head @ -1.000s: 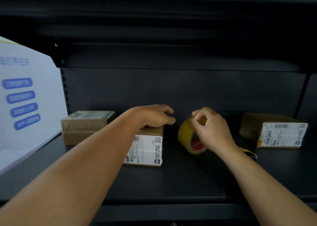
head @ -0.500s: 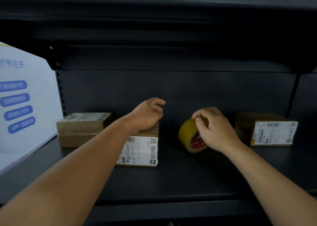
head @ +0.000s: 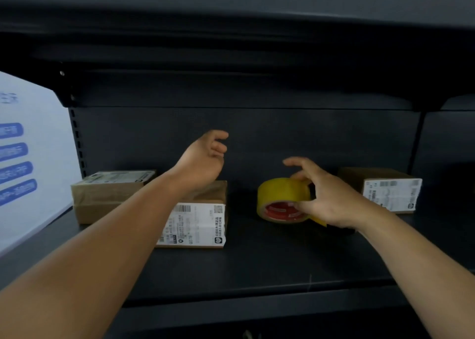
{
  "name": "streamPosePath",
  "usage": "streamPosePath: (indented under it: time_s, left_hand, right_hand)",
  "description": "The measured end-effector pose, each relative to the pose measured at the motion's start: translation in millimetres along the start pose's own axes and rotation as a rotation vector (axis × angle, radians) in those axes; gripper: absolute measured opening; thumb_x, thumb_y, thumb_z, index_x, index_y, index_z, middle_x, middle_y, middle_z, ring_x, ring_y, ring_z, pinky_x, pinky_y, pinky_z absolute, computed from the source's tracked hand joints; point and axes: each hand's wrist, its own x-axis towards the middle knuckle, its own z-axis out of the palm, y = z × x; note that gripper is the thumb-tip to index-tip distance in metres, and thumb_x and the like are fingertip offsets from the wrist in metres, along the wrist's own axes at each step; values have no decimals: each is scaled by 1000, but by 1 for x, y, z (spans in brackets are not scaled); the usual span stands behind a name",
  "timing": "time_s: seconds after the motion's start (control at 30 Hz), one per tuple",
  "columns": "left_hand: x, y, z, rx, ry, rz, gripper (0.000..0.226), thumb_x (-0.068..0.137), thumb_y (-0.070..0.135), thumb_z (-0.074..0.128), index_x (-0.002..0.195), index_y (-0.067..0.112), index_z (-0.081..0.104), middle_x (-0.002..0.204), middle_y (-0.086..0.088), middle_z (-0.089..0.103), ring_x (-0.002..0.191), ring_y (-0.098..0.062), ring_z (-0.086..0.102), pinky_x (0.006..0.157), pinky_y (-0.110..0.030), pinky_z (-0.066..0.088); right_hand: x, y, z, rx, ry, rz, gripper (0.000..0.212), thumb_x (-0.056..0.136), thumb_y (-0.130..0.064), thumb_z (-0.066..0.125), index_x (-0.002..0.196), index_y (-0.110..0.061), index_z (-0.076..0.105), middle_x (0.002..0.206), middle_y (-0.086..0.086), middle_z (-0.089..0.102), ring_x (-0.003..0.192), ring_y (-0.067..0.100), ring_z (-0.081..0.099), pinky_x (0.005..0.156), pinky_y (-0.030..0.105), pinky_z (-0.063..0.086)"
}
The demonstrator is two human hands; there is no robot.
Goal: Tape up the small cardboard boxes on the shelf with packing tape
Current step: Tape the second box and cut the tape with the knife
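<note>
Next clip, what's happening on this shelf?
A person is taping small boxes on a dark shelf. The right hand grips a yellow packing tape roll standing on the shelf. The left hand hovers, fingers loosely curled, above the middle cardboard box. Two more boxes sit left and right.

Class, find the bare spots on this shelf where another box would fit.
The front strip of the shelf is bare. A narrow gap lies between the middle box and the tape roll. It is crowded around the right hand, between the roll and the right box.
</note>
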Motion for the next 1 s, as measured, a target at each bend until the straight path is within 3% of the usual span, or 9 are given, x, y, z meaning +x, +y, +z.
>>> streamPosePath:
  time_s: [0.1,0.23,0.4,0.5,0.63,0.77,0.87,0.93,1.0]
  left_hand:
    - [-6,-2,-9,52,29,-10,53,92,1,46,138,27,41,114,7,55,101,-5,55,68,-13,41]
    - [-22,-9,-21,145,23,-69,52,92,1,45,139,21,39,120,4,54,105,-9,54,69,-13,40]
    - [-41,-20,-36,282,-14,-189,40,94,9,45,133,18,49,130,-2,57,113,-16,55,91,-26,44]
    - [-53,-22,-44,389,-18,-220,26,98,22,45,116,16,61,112,-6,65,92,-16,59,80,-30,46]
    - [-62,-31,-40,327,-14,-259,25,99,29,43,109,18,63,89,-4,66,69,-13,59,64,-29,47]
    - [-65,-43,-35,45,151,-329,48,97,27,51,143,19,39,102,7,55,70,-3,55,57,-18,42]
    - [-68,-57,-35,-274,163,-450,58,95,31,53,147,18,29,120,-5,62,88,-17,66,81,-38,56]
    - [-70,-61,-37,-390,127,-539,60,95,37,51,148,21,27,106,-9,69,91,-23,69,85,-43,56]
    - [-71,-63,-39,-496,84,-591,57,95,38,51,146,18,33,90,-8,71,85,-22,70,73,-38,57]
  right_hand:
    - [-1,-1,7,-104,22,12,89,76,-20,76,138,-46,19,120,-14,44,108,10,47,94,27,41]
    - [-5,-5,17,-249,-38,59,86,76,-19,74,137,-45,19,124,-8,39,108,12,47,89,26,42]
    - [1,-27,23,-482,-137,61,62,84,-25,63,137,-34,33,136,-7,43,123,17,38,98,30,32]
    - [8,-50,34,-141,-99,49,64,91,-42,54,147,-27,26,145,-8,41,129,13,43,108,31,34]
    - [18,-94,67,317,-84,37,74,92,-53,43,152,-27,6,156,-5,23,141,13,27,115,36,25]
    - [25,-125,93,523,-51,167,73,96,-50,39,151,-27,-3,160,-2,11,144,19,20,112,35,23]
    - [27,-127,102,577,43,226,68,99,-38,38,152,-28,-3,159,-3,11,143,20,21,110,33,24]
    - [28,-123,104,629,55,285,69,98,-36,41,152,-28,-1,158,-2,17,140,21,28,108,34,28]
    - [28,-118,107,726,17,367,70,92,-39,48,151,-25,13,147,4,40,125,23,48,101,37,42]
